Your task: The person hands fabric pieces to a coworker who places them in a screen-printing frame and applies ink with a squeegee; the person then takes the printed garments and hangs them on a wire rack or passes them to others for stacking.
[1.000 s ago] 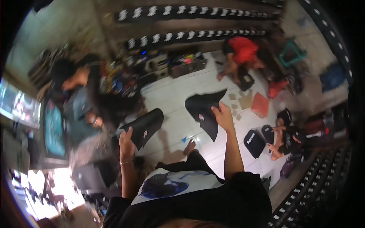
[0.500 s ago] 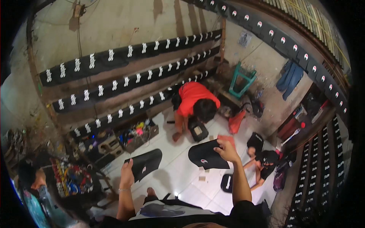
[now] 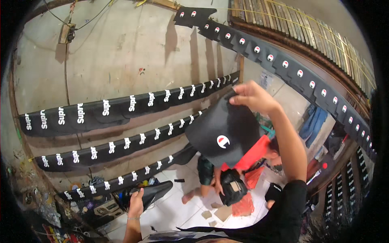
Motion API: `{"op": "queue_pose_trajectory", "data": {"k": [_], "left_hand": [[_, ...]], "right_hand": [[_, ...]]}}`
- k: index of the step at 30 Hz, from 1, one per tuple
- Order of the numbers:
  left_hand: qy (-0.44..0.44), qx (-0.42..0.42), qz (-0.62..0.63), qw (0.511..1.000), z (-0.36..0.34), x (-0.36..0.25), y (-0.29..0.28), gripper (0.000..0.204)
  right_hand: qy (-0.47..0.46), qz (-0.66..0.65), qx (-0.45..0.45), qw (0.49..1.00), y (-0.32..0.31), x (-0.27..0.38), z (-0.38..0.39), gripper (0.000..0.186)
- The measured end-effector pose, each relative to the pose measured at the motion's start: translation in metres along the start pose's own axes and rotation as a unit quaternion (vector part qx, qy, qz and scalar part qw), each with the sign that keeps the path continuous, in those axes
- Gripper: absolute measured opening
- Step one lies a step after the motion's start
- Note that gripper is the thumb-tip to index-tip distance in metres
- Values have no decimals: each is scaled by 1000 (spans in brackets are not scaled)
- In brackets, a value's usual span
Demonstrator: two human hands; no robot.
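Note:
Raised high at right of centre, my right hand (image 3: 256,97) pinches the top edge of a black fabric panel (image 3: 202,135). A small round red-and-white emblem shows on the panel, which hangs in front of a co-worker. Low at left, my left hand (image 3: 136,203) is closed on another black panel (image 3: 158,192), seen nearly edge-on. Its printed face does not show. Beyond my right hand runs an overhead row of black panels (image 3: 263,45) with the same emblem, overlapping along a line from upper centre to the right.
Three rows of black panels with white lettering (image 3: 121,111) line the left wall. A co-worker in a red shirt (image 3: 254,157) is low on the tiled floor (image 3: 184,212), beside a black bundle (image 3: 231,187) and cardboard pieces (image 3: 222,212). Jeans (image 3: 315,123) hang at right.
My right hand has lifted its panel upward, close to the overhead row. The view has tilted up toward the wall. The co-worker in red has shifted and is now partly behind my panel.

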State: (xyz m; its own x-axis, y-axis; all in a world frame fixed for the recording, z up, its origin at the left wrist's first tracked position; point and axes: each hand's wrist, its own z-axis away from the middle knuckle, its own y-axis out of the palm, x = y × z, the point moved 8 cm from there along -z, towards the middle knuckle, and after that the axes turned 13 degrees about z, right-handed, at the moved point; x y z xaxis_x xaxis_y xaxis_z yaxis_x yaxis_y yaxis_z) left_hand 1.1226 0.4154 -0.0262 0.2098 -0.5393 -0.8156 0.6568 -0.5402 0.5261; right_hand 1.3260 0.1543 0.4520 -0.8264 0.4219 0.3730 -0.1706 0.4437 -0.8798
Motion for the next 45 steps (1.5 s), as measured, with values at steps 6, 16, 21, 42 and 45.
{"op": "queue_pose_trajectory", "data": {"k": [6,16,21,42,45], "left_hand": [[45,37,91,994,-88,-24,61,26],[188,-2,-102,977,-203,-43,136,34],[123,-10,-49,991,-228,-58,176,31],[52,81,-19,995,-317,-18,108,40],[-17,150,46,987,-311,-2,117,44]], "right_hand": [[-37,104,-66,992,-43,-14,-161,11],[-123,-197,-481,845,-355,-104,-347,16],[11,92,-628,773,-326,-114,-341,42],[-89,300,-307,899,153,-261,-268,27],[211,-43,150,965,424,-352,-163,79]]}}
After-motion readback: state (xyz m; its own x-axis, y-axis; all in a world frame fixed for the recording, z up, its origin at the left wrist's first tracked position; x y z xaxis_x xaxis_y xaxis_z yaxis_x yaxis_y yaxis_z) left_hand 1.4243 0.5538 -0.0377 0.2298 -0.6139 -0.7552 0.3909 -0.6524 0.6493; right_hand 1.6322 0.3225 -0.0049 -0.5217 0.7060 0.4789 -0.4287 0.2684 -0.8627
